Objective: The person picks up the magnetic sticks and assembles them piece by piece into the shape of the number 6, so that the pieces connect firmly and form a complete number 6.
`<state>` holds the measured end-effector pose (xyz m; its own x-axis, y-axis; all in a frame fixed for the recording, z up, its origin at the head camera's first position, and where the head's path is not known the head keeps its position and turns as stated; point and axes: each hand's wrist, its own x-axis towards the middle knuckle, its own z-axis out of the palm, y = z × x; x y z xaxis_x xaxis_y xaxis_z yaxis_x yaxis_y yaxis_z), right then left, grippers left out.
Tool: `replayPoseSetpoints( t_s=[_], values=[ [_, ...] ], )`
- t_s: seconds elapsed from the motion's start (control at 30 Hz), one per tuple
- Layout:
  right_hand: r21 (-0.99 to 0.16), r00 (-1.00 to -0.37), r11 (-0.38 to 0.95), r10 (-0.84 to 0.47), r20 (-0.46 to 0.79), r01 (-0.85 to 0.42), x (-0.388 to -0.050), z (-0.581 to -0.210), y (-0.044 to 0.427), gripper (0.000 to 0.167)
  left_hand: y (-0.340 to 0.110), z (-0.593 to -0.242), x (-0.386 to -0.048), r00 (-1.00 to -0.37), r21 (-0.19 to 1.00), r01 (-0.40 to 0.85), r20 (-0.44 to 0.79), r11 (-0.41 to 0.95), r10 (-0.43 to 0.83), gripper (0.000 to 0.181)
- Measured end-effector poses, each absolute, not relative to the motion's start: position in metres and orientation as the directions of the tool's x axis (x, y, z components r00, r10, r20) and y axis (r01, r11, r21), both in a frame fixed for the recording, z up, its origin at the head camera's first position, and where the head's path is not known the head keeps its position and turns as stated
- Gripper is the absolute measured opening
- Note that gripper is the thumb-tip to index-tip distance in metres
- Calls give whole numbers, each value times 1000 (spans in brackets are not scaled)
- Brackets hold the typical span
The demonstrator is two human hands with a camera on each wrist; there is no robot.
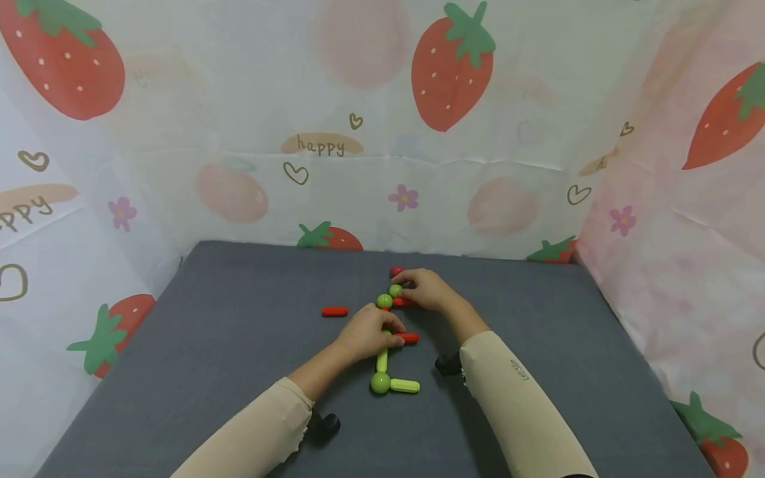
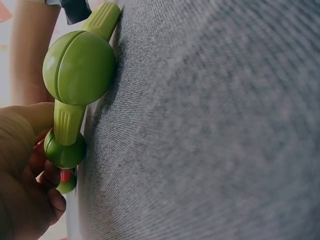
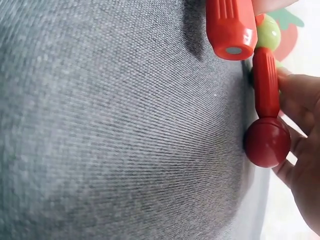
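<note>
In the head view, my left hand curls round a green ball, with its thumb at the base of a red rod. A green rod runs from there to a larger green ball, where a yellow-green rod points right. Farther back, my right hand has its thumb and a finger around a small green ball. Beside that are another green ball and a dark red ball. The right wrist view has a red rod meeting the dark red ball; their join is unclear.
A loose red rod lies left of the pieces on the grey tabletop. Strawberry-print cloth hangs behind and at both sides. Black wrist devices show below my wrists.
</note>
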<state>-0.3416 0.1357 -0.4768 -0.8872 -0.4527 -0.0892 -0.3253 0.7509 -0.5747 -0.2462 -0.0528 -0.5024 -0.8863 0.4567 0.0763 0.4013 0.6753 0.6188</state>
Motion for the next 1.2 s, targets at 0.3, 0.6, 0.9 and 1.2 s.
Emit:
replayPoseSetpoints(
  t_s=[0.3,0.6,0.9,1.2],
  values=[
    [-613,-892,714,-450,-33,-338,-344,-481,140,34,-53,-502,-246,-893,629,377,54,680,446,11],
    [-623,-890,680,-451,58,-385,-334,-468,149,36,-53,-500,-245,-894,634,377,59,675,444,12],
    [-563,-863,684,-491,116,-465,-309,-456,166,37,-52,-498,-245,-895,628,375,54,681,443,10],
    [-584,-884,681,-442,154,-442,-276,-458,192,35,-52,-502,-246,-889,645,377,52,665,454,11]
  ],
)
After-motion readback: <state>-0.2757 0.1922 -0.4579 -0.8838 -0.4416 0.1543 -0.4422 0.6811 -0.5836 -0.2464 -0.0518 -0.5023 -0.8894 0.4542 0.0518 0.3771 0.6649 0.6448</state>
